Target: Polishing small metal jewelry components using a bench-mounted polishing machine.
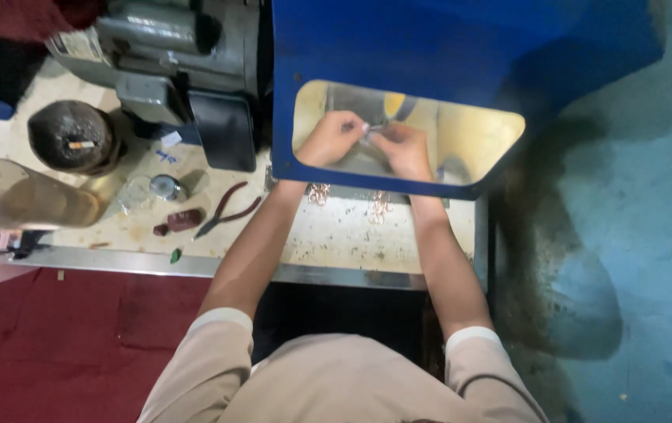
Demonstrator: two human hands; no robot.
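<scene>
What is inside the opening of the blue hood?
Inside the blue hood, both hands work: the left hand and right hand pinch a small metal piece beneath a yellowish wheel. The hood covers the wheel's upper part.

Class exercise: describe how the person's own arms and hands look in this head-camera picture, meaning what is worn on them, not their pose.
Both forearms are bare from above the elbow down. The left hand and right hand wear no gloves; no rings or watch are visible. Short beige sleeves with paler cuffs end above the elbows, part of a beige shirt.
</scene>
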